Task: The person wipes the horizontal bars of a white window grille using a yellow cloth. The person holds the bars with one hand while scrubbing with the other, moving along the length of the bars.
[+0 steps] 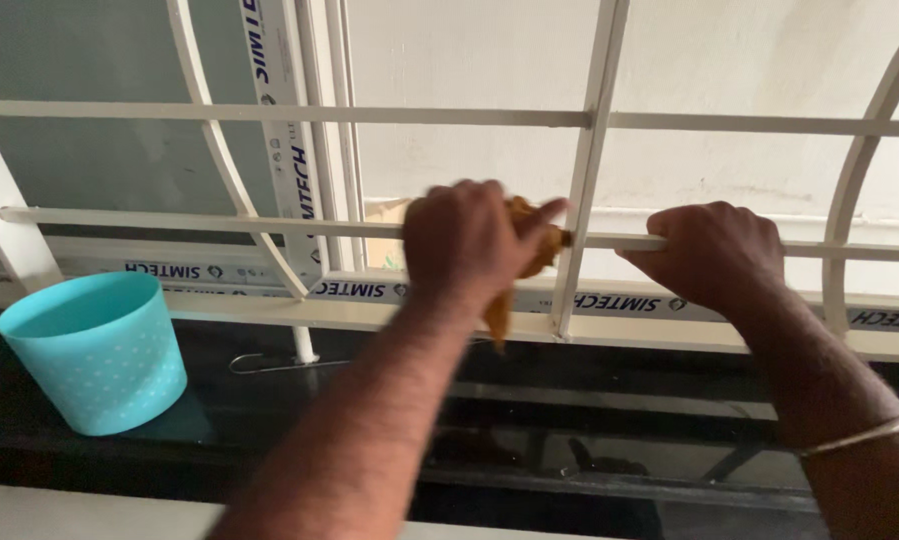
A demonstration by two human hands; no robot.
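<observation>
Left hand (466, 243) clenched around yellow cloth (525, 262), pressing it on the white window grille (587, 160) bar; right hand (711, 252) fisted on the same bar. Cloth looks soft, light; bunch-grip works.

A cream-painted metal window grille (589, 120) of straight and curved bars spans the view. Behind it, a white window frame (314, 150) stands before a pale wall (749, 60) in soft daylight. Below runs a glossy black sill (269, 400), where a turquoise dotted bucket (99, 350) stands at the left.
</observation>
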